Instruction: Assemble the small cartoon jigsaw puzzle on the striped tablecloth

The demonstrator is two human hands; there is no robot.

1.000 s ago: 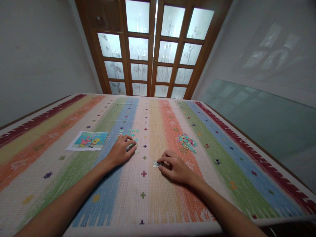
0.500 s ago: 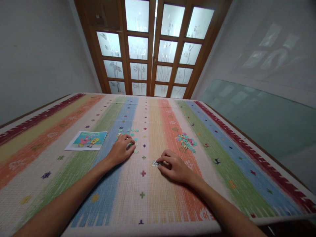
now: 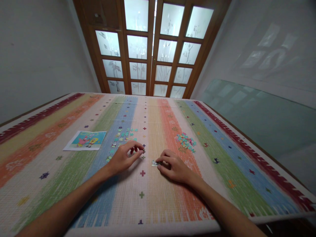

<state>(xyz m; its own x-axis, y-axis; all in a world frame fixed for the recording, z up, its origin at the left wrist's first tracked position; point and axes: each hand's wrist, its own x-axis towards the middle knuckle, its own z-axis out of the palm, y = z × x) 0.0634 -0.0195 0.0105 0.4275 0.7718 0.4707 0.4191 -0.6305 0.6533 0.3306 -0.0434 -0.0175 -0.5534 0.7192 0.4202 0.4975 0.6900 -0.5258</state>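
Note:
My left hand hovers just above the striped tablecloth, thumb and forefinger pinched on a small puzzle piece. My right hand rests on the cloth with its fingers curled, the fingertips holding a small joined bit of puzzle flat on the table. The two hands lie close together, a little apart. Behind my left hand lie several loose teal pieces spread over the blue stripe.
A pile of mixed puzzle pieces lies on the orange stripe beyond my right hand. A cartoon reference picture lies at the left. A wooden door with frosted glass panes stands behind the table. A glass panel leans at the right.
My left hand has come away from the loose teal pieces and moved right toward my right hand, now pinching one piece. My right hand has stayed on its bit of puzzle.

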